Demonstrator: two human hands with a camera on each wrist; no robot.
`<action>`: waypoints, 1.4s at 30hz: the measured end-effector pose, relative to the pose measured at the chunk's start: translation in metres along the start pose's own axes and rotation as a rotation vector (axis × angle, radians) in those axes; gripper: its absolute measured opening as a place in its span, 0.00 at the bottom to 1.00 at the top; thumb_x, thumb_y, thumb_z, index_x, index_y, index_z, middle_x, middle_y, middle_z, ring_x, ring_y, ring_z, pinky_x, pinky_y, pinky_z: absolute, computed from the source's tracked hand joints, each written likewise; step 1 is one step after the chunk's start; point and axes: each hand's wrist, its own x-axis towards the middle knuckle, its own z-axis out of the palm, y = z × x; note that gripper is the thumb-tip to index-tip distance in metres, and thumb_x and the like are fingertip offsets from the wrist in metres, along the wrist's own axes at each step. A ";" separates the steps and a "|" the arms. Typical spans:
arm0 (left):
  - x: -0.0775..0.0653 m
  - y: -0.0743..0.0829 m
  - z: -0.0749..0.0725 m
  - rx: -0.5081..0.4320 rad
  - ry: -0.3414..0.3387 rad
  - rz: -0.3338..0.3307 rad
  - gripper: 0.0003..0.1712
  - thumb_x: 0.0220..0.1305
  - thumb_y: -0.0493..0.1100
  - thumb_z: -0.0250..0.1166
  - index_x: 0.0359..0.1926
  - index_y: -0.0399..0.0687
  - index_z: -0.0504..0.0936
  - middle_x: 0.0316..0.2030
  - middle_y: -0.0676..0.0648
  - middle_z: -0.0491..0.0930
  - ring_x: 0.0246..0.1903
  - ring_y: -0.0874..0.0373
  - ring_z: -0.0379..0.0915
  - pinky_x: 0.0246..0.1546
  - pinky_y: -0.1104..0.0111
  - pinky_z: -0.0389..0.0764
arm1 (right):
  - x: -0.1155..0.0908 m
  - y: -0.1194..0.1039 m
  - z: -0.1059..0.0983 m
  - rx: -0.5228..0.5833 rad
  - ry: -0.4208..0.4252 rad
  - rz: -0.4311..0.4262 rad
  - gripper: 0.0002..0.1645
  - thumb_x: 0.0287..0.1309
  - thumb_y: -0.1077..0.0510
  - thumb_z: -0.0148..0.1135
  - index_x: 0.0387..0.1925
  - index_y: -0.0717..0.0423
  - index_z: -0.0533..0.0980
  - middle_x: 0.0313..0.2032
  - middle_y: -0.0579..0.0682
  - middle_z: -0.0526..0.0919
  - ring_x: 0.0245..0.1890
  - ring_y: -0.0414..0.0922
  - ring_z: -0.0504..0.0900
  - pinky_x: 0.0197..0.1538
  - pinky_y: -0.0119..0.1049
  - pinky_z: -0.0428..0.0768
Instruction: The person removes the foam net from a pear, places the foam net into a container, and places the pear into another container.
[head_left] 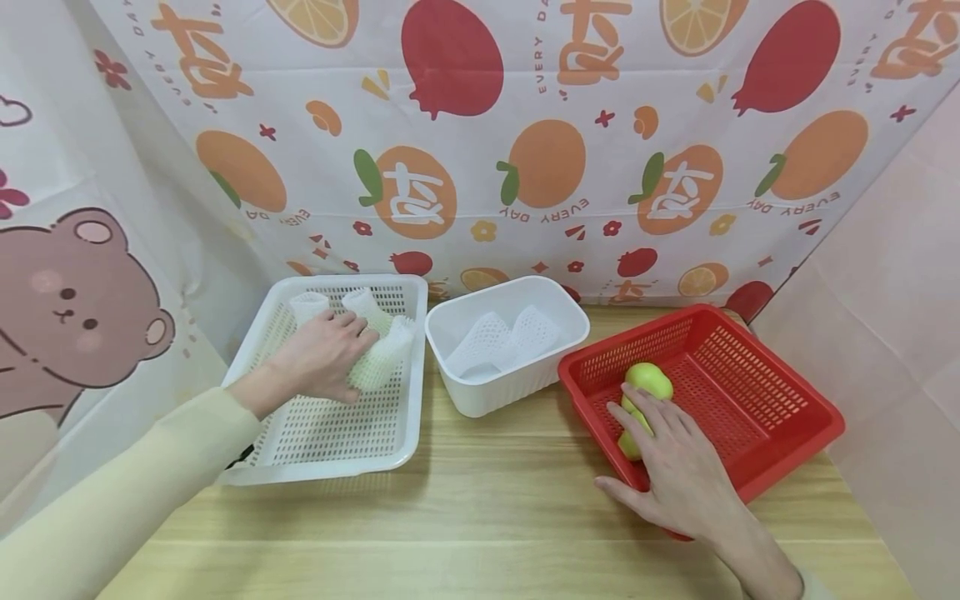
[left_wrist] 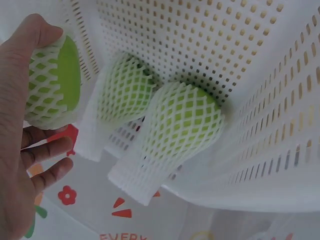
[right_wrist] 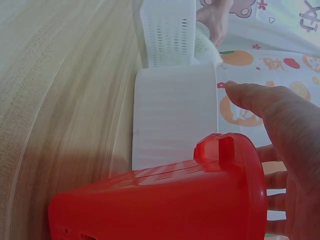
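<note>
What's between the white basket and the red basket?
The white bin, with two white foam nets in it, stands between the white basket and the red basket; the head view shows this.

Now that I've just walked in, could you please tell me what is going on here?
A person's left hand is holding a netted green fruit over a white basket, where two more netted fruits lie. Their right hand is over bare green fruits in a red basket; whether it touches them is unclear. Between the baskets, a white container holds foam nets.
</note>
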 end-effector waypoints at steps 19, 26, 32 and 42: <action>-0.007 0.004 -0.041 0.004 0.101 -0.059 0.49 0.35 0.70 0.80 0.51 0.41 0.77 0.38 0.40 0.81 0.39 0.43 0.79 0.38 0.52 0.83 | 0.001 0.000 -0.001 -0.002 0.006 0.003 0.56 0.43 0.28 0.79 0.70 0.50 0.74 0.73 0.57 0.73 0.68 0.59 0.76 0.64 0.62 0.81; -0.005 0.013 -0.049 -0.015 0.138 -0.060 0.48 0.37 0.71 0.79 0.50 0.42 0.78 0.38 0.42 0.81 0.39 0.44 0.77 0.38 0.54 0.83 | 0.002 0.000 -0.001 -0.002 0.014 -0.004 0.56 0.43 0.28 0.78 0.70 0.51 0.74 0.73 0.57 0.73 0.68 0.59 0.76 0.63 0.62 0.82; -0.002 0.027 -0.059 -0.018 0.161 -0.033 0.47 0.37 0.71 0.79 0.50 0.43 0.77 0.39 0.42 0.80 0.41 0.45 0.76 0.43 0.53 0.82 | 0.002 0.001 -0.001 0.000 0.022 -0.011 0.55 0.46 0.26 0.75 0.70 0.50 0.74 0.73 0.57 0.73 0.67 0.59 0.76 0.63 0.61 0.82; 0.002 0.051 -0.066 0.002 0.243 0.000 0.50 0.35 0.74 0.77 0.51 0.43 0.78 0.42 0.43 0.82 0.43 0.46 0.77 0.40 0.55 0.82 | 0.002 0.000 -0.001 0.004 0.019 0.002 0.56 0.43 0.27 0.78 0.69 0.51 0.75 0.73 0.57 0.73 0.68 0.59 0.76 0.64 0.62 0.81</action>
